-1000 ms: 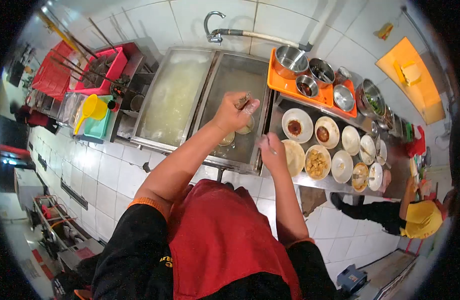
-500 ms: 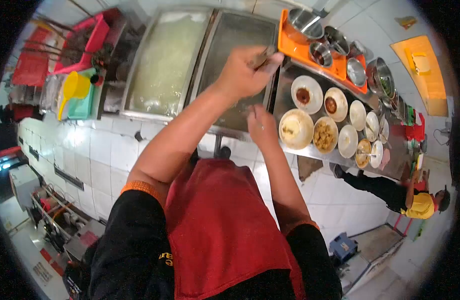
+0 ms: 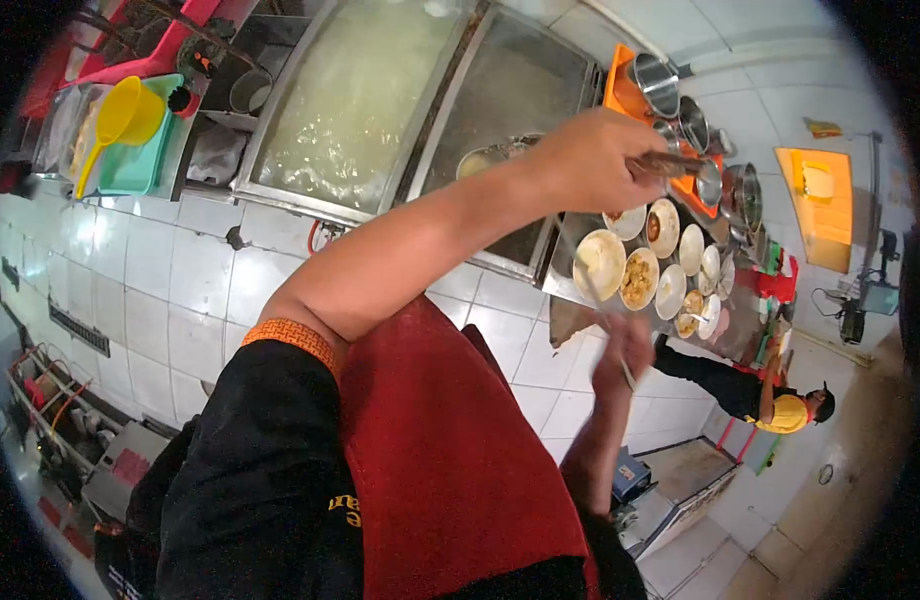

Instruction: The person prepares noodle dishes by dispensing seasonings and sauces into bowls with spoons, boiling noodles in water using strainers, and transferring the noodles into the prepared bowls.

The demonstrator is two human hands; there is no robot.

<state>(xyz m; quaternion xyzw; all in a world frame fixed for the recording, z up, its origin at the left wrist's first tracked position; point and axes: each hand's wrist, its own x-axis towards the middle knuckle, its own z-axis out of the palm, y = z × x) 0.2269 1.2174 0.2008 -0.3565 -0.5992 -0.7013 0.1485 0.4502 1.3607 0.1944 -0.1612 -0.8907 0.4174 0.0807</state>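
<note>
My left hand (image 3: 612, 155) is closed around a dark, slim handle (image 3: 670, 163) with a metallic sheen; its far end overlaps the steel bowls behind, so the tool's kind is unclear. This hand is above the bowls on the steel counter. Lower down, my right hand (image 3: 623, 350), blurred, grips a thin, pale, long-handled utensil, perhaps a spoon (image 3: 593, 290). Its upper end reaches over a white bowl (image 3: 602, 272) with a pale substance inside. Beside that bowl is one of yellow-brown chunks (image 3: 639, 280). Partly behind my left forearm, a round metal rim (image 3: 475, 163) shows in the darker vat.
A vat of bubbling, cloudy liquid (image 3: 350, 110) stands left of the darker vat (image 3: 510, 75). Farther left, a yellow scoop (image 3: 130, 112) lies on a green tray (image 3: 145, 160). An orange tray (image 3: 616, 85) carries steel pots. A person in a yellow shirt (image 3: 786, 412) stands at right.
Both hands have moved right, from the darker vat toward the bowls. My right hand has come lower, and its thin utensil now shows. The view has shifted, too.
</note>
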